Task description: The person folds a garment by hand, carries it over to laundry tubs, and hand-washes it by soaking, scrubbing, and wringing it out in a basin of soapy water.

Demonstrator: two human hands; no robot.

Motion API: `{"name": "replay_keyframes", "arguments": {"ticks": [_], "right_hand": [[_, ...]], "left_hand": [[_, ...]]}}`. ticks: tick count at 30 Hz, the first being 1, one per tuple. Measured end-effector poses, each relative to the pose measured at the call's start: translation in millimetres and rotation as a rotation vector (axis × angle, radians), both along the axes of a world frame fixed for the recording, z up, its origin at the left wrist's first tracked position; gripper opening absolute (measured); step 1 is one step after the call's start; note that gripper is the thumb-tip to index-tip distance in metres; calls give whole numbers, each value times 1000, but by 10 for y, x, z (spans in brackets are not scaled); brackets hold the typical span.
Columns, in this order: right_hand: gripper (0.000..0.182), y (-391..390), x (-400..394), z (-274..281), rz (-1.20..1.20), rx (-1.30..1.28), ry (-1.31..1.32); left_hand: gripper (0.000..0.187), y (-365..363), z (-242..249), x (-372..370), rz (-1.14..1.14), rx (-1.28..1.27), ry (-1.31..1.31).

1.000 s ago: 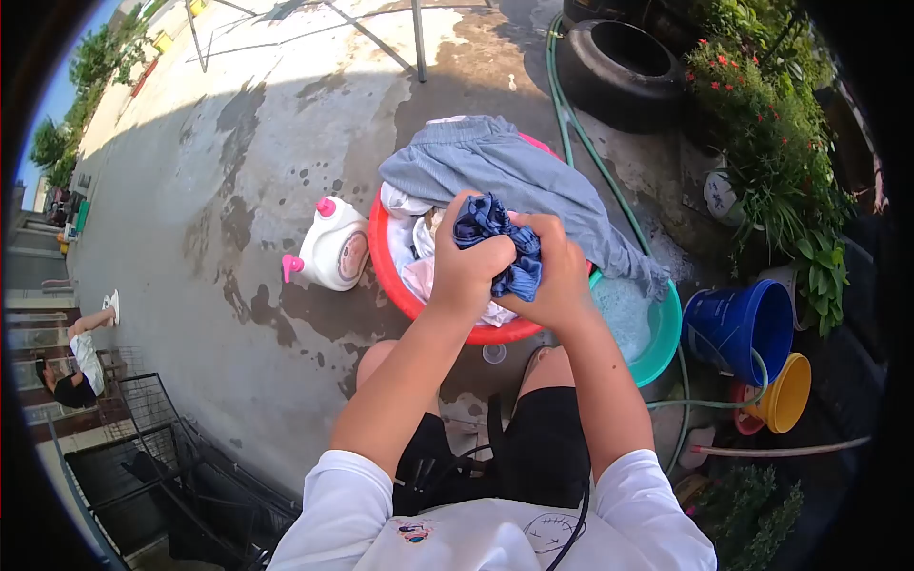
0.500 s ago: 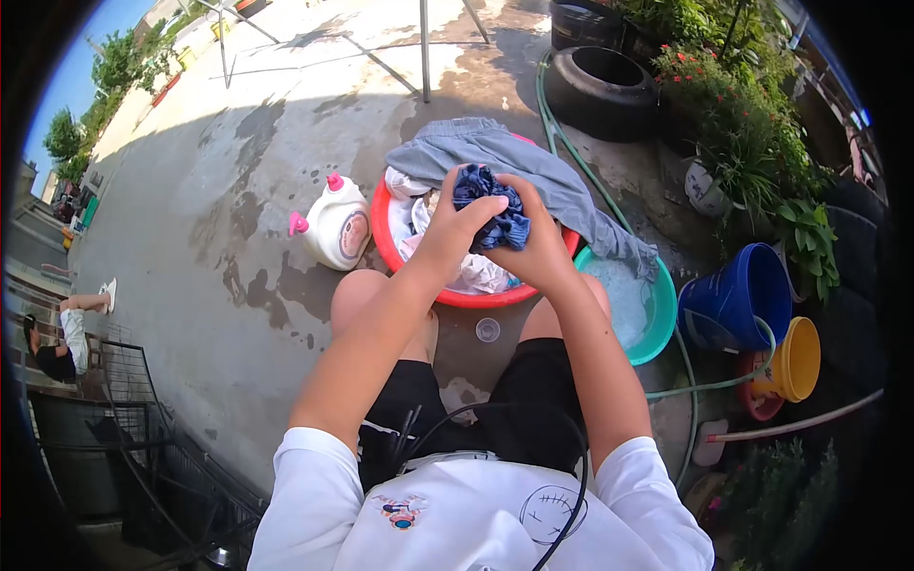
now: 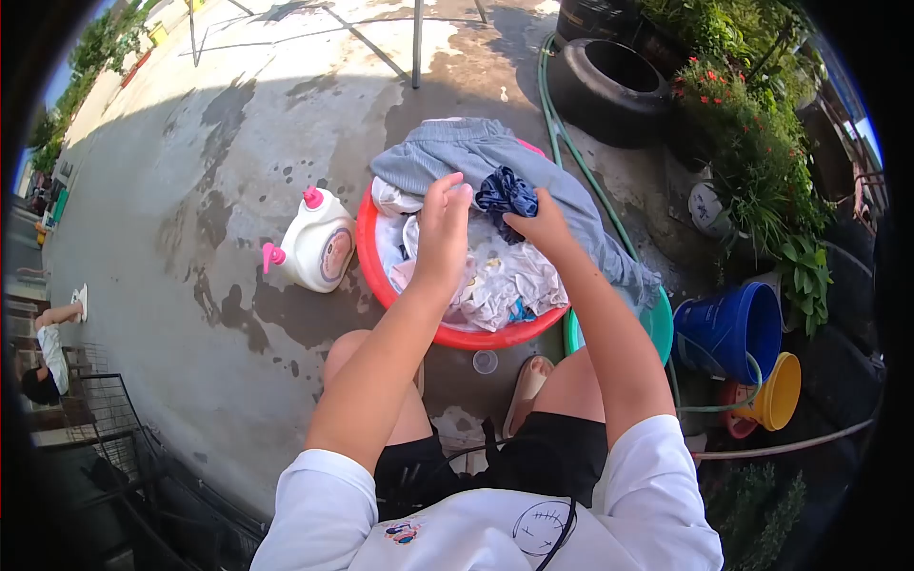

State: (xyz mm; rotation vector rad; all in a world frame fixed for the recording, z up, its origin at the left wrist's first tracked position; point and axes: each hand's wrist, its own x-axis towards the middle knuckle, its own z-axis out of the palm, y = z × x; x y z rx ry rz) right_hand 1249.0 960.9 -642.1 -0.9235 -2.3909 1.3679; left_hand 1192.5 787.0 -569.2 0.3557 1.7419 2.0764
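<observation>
I am seeing my right hand [image 3: 540, 225] pinching a crumpled, dark blue cloth [image 3: 507, 191] over the red basin [image 3: 447, 332], atop the grey garment [image 3: 476, 152]. My left hand [image 3: 444, 214] is hovering beside it, fingers loosely open, holding nothing.

An outdoor yard of a home, used for hand-washing laundry. Wet, stained concrete ground [image 3: 238, 143] lies in sun and shade, with a red basin [image 3: 381, 276] full of clothes, a detergent jug [image 3: 314, 249], a green hose [image 3: 571, 143], buckets [image 3: 733, 328], an old tyre [image 3: 614, 86] and flowering plants [image 3: 752, 143]. What may be a drying-rack's legs [image 3: 416, 43] stand beyond.
</observation>
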Motion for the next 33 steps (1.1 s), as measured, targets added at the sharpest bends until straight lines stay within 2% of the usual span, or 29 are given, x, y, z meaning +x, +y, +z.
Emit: {"name": "replay_keyframes", "arguments": {"ticks": [1,3,5,6,9,10,12,13,14,17,19,21,22,23,24,25,26,27,29,33], "right_hand": [[40,-20,-28,-1,-63,-106,-104],[45,-15,47,-69,-1,-287,-152],[43,-12,143,-244,106,-269,-140],[46,-22,189,-234,138,-212,-164],[52,-83,249,41,140,-322,-218],[57,-147,313,105,71,-429,-155],[57,-410,421,236,-40,-451,-108],[57,-482,431,352,-91,-450,-76],[56,-487,419,474,-16,-378,-132],[55,-426,417,906,16,-183,-98],[56,-331,452,865,-129,-155,32],[61,-427,489,702,-186,-120,-105],[65,-463,512,669,-30,-86,-428],[62,-451,504,519,269,101,-706],[45,-230,515,-175,598,417,-721],[28,-317,481,-259,681,311,-858],[21,-438,466,-349,545,188,-777],[27,-511,463,-421,433,122,-781],[52,-443,415,-1038,418,186,-723],[86,-626,227,-1306,412,236,-885]], "left_hand": [[39,13,-66,-68,5,-100,76],[36,57,-45,-129,-21,-14,-69],[35,90,-49,-202,6,34,-61],[34,105,50,-227,41,-14,-145],[29,86,292,-191,61,176,-259],[29,82,295,-166,46,229,-176],[29,-8,120,-103,77,148,-42],[28,-37,200,-79,95,122,32],[28,-59,252,-47,68,207,-102],[27,-159,388,-37,31,264,-58],[28,-218,240,-61,1,193,163],[28,-214,193,-107,17,58,303],[30,-197,137,-162,-67,99,241],[30,-207,149,-164,-86,88,240],[29,-224,201,-162,-102,78,240],[28,-224,247,-167,-116,67,237],[28,-225,270,-187,-113,62,282],[27,-234,285,-210,-109,56,321],[26,-216,337,-296,-93,53,366],[26,-274,408,-332,-114,-6,354]]}}
